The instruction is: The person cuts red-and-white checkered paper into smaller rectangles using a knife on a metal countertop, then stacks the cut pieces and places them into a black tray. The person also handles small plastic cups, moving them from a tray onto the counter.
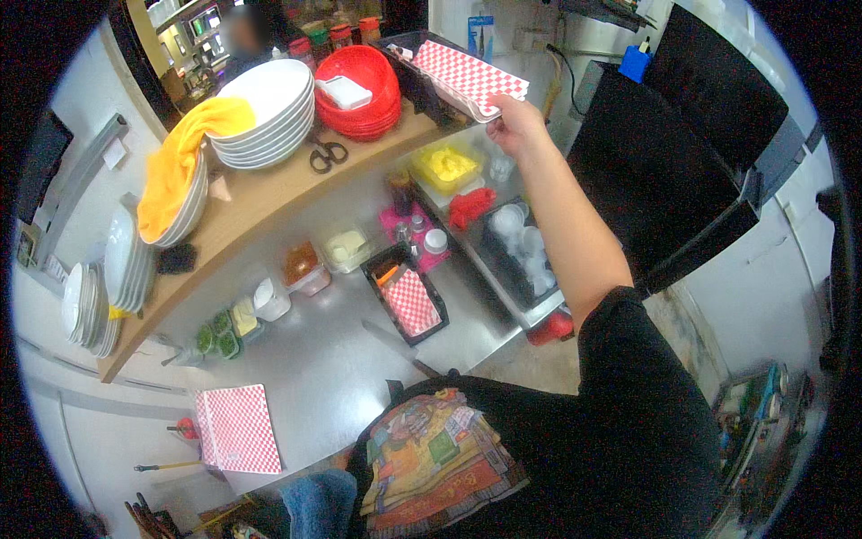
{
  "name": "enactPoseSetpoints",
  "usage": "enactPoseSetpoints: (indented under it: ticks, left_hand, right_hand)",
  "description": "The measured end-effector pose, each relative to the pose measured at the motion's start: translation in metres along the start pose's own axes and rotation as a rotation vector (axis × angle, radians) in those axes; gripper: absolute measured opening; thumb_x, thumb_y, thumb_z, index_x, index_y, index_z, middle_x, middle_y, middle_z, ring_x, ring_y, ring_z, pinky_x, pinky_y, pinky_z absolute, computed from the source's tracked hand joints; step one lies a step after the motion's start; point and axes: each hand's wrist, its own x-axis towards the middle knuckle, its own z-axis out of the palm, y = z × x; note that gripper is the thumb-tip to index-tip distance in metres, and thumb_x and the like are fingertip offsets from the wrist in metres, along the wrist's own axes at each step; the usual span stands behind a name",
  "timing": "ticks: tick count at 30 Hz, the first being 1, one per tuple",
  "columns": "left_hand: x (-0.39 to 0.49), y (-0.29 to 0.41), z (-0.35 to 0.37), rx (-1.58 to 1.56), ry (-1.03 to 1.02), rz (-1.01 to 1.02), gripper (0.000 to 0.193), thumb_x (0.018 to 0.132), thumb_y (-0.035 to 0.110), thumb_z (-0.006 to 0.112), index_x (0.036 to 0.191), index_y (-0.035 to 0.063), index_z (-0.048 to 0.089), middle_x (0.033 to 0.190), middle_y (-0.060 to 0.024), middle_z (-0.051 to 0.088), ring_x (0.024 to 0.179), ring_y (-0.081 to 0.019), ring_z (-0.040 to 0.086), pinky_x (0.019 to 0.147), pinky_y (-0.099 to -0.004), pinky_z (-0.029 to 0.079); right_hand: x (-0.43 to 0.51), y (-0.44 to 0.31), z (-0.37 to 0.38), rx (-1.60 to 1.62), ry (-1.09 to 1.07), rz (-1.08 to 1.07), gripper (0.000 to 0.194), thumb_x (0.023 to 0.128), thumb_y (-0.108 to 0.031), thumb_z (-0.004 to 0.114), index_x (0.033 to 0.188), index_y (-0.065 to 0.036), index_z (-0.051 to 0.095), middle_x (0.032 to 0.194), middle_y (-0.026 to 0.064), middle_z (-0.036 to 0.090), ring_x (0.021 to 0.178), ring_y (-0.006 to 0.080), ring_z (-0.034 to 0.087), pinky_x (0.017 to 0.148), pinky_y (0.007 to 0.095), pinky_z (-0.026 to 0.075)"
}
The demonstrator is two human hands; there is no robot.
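Note:
My right hand [517, 124] reaches up to the right end of the wooden shelf. It grips the near corner of a stack of red-and-white checkered paper [465, 73], thumb on top and fingers beneath. That paper lies in or on a dark tray [419, 86], whose inside is mostly hidden. My left hand is out of view. Below, on the steel counter [323, 357], sits a black tray [434, 322] holding more checkered paper [409, 302] and an orange-handled item. A knife [387, 339] lies beside it. Another checkered sheet or stack [241, 429] lies at the counter's left end.
White bowls [269, 114] with a yellow cloth [176, 165], red baskets [360, 94] and scissors [328, 157] crowd the wooden shelf [269, 212]. Food tubs [306, 269] line the counter's back. Plastic cups [525, 246] fill a bin at right. A person [246, 40] is beyond the shelf.

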Motion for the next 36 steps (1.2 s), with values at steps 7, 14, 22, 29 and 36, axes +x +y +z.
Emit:
enactPoseSetpoints:
  ticks: [7, 14, 22, 29, 36]
  left_hand:
    - [-0.008, 0.005, 0.002, -0.047, 0.027, -0.042, 0.04, 0.094, 0.037, 0.064, 0.116, 0.003, 0.068, 0.115, -0.0228, 0.069, 0.107, -0.0405, 0.066, 0.091, -0.05, 0.052]
    - [-0.013, 0.012, 0.012, -0.118, 0.04, -0.142, 0.038, 0.094, 0.035, 0.063, 0.113, 0.0023, 0.069, 0.112, -0.0234, 0.069, 0.104, -0.0409, 0.066, 0.089, -0.0505, 0.052]
    - [-0.02, 0.014, 0.021, -0.193, 0.043, -0.191, 0.036, 0.095, 0.034, 0.062, 0.109, 0.0014, 0.07, 0.108, -0.0242, 0.069, 0.1, -0.0413, 0.067, 0.087, -0.0512, 0.052]
    - [-0.024, 0.008, 0.033, -0.235, 0.048, -0.215, 0.035, 0.095, 0.033, 0.061, 0.105, 0.0007, 0.07, 0.105, -0.0248, 0.07, 0.097, -0.0416, 0.067, 0.085, -0.0518, 0.052]
    - [-0.05, 0.003, 0.05, -0.245, 0.082, -0.202, 0.034, 0.095, 0.031, 0.06, 0.101, 0.0, 0.071, 0.101, -0.0255, 0.07, 0.094, -0.0419, 0.068, 0.083, -0.0523, 0.052]
  right_hand:
    - [-0.001, -0.001, 0.008, -0.028, -0.209, -0.05, 0.043, 0.094, -0.013, 0.061, 0.135, -0.02, 0.05, 0.125, 0.0074, 0.063, 0.114, 0.0302, 0.062, 0.091, 0.0607, 0.053]
    - [0.025, -0.005, -0.001, 0.004, -0.151, -0.06, 0.029, 0.094, 0.001, 0.051, 0.122, -0.005, 0.056, 0.105, 0.0096, 0.069, 0.082, 0.0207, 0.068, 0.059, 0.0286, 0.056]
    - [-0.002, -0.018, 0.006, 0.226, -0.105, -0.197, 0.02, 0.098, -0.004, 0.054, 0.117, -0.006, 0.06, 0.098, 0.0069, 0.071, 0.07, 0.016, 0.066, 0.05, 0.0209, 0.049]
    - [-0.032, -0.035, -0.004, 0.219, -0.125, -0.414, 0.023, 0.099, -0.003, 0.055, 0.121, -0.007, 0.058, 0.102, 0.005, 0.07, 0.078, 0.0141, 0.066, 0.055, 0.0226, 0.047]
    - [-0.04, -0.04, -0.045, 0.327, -0.317, -0.523, 0.024, 0.095, -0.004, 0.061, 0.119, -0.005, 0.059, 0.103, 0.0045, 0.068, 0.077, 0.0125, 0.062, 0.054, 0.0233, 0.042]
